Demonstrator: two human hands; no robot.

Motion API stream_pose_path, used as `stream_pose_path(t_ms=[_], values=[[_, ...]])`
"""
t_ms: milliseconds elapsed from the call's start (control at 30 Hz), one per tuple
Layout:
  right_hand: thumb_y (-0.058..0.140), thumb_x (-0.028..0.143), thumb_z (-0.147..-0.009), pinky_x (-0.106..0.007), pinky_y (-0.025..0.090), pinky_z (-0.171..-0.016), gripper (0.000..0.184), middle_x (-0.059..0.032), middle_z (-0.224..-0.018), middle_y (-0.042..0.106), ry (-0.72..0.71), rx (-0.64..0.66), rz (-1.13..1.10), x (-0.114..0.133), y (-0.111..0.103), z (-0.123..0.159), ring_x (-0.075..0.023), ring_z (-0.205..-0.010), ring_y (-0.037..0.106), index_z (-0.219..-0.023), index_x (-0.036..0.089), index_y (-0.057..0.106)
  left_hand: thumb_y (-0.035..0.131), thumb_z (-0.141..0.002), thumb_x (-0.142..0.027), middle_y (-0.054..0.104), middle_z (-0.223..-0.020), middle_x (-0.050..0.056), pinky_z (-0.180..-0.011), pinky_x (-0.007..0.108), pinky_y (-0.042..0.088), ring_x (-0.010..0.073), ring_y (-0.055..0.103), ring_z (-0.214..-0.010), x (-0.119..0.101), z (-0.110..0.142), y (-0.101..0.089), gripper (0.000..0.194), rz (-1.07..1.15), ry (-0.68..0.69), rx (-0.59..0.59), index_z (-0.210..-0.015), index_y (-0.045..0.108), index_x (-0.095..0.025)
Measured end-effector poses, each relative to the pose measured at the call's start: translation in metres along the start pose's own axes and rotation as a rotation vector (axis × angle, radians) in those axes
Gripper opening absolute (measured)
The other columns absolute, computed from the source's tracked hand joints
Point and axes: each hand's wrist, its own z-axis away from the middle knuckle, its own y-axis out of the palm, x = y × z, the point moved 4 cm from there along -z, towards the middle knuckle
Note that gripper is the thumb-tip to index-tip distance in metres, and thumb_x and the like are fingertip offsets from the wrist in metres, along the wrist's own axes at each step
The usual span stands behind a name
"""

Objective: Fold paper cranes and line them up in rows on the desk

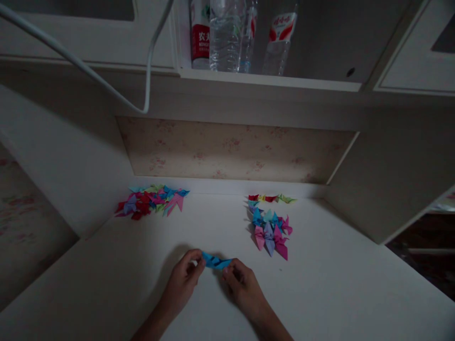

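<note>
A blue folded paper crane (pixel 215 261) is stretched between my two hands, above the white desk. Its left tip is pinched by the thumb and fingers of my left hand (pixel 185 273). My right hand (pixel 245 286) pinches the other end in the same way. Beyond my right hand, a cluster of folded paper cranes (pixel 269 234) in pink, purple and blue lies in rough rows. Farther off to the left is a heaped pile of colourful paper cranes (pixel 152 200).
Several plastic bottles (pixel 224 40) stand on the shelf above the desk (pixel 320 284). A white bent tube or cable (pixel 106 87) hangs down at the upper left. Cabinet side panels (pixel 387 175) bound the desk, with a floral back wall (pixel 231 149) behind.
</note>
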Motion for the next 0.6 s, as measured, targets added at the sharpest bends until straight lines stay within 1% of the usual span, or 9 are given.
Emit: stream_pose_path(t_ms=[100,133,167,267,333,467,533,600], values=[[0.050,0.050,-0.089,-0.020,0.022,-0.043,0.034,0.0066,-0.053,0.042,-0.015,0.021,-0.002,0.000,0.001,0.001,-0.0073,-0.046,0.033,-0.073,0.020,0.045,0.058,-0.081,-0.046,0.061,-0.087,0.001,-0.045,0.020,0.036,0.0081,0.045,-0.051,-0.001,0.001,-0.007,0.040,-0.028,0.036,-0.007,-0.112,0.056,-0.021],[0.050,0.049,-0.089,-0.020,0.023,-0.043,0.034,0.0063,-0.054,0.043,-0.022,0.022,0.007,0.000,0.001,0.001,-0.0074,-0.046,0.033,-0.072,0.020,0.045,0.058,-0.081,-0.046,0.062,-0.088,0.001,-0.046,0.020,0.037,0.0084,0.047,-0.051,-0.001,0.002,-0.009,0.043,-0.035,0.034,0.002,-0.117,0.054,-0.021],[0.050,0.049,-0.089,-0.020,0.023,-0.044,0.034,0.0060,-0.054,0.043,-0.030,0.021,0.021,0.001,0.001,0.001,-0.0075,-0.047,0.034,-0.072,0.019,0.045,0.058,-0.081,-0.046,0.062,-0.085,0.001,-0.047,0.020,0.037,0.0088,0.047,-0.051,0.000,0.003,-0.010,0.045,-0.046,0.023,0.019,-0.118,0.054,-0.021],[0.052,0.046,-0.089,-0.020,0.025,-0.046,0.032,0.0051,-0.056,0.045,-0.043,0.021,0.061,0.005,0.001,0.002,-0.0080,-0.049,0.036,-0.073,0.018,0.049,0.057,-0.081,-0.051,0.055,-0.058,-0.004,-0.045,0.020,0.036,0.0104,0.047,-0.047,0.003,0.005,-0.014,0.043,-0.095,-0.048,0.075,-0.108,0.062,-0.019],[0.052,0.046,-0.089,-0.020,0.026,-0.046,0.031,0.0049,-0.057,0.045,-0.034,0.019,0.064,0.007,0.001,0.002,-0.0081,-0.050,0.037,-0.075,0.018,0.051,0.056,-0.079,-0.054,0.050,-0.049,-0.006,-0.042,0.020,0.034,0.0106,0.045,-0.043,0.007,0.005,-0.016,0.043,-0.115,-0.091,0.076,-0.101,0.065,-0.018],[0.048,0.045,-0.090,-0.020,0.027,-0.045,0.031,0.0040,-0.059,0.048,-0.005,-0.017,0.083,0.007,0.001,0.000,-0.0084,-0.049,0.038,-0.082,0.017,0.057,0.060,-0.073,-0.058,0.054,-0.051,-0.005,-0.041,0.020,0.034,0.0107,0.046,-0.041,0.006,-0.007,-0.024,0.044,-0.118,-0.110,-0.008,-0.094,0.064,-0.018],[0.047,0.043,-0.091,-0.020,0.030,-0.047,0.030,0.0030,-0.061,0.050,-0.018,-0.035,0.133,0.007,0.001,-0.002,-0.0092,-0.051,0.041,-0.083,0.017,0.060,0.062,-0.071,-0.057,0.061,-0.060,-0.003,-0.041,0.020,0.036,0.0110,0.050,-0.044,0.000,-0.017,-0.026,0.044,-0.112,-0.101,-0.036,-0.091,0.063,-0.018],[0.047,0.039,-0.090,-0.020,0.032,-0.050,0.027,0.0020,-0.063,0.053,-0.038,-0.042,0.200,0.007,0.002,-0.002,-0.0103,-0.055,0.045,-0.082,0.018,0.062,0.063,-0.070,-0.056,0.066,-0.069,0.000,-0.041,0.021,0.036,0.0113,0.053,-0.046,-0.008,-0.027,-0.025,0.043,-0.109,-0.089,-0.029,-0.090,0.062,-0.018]])
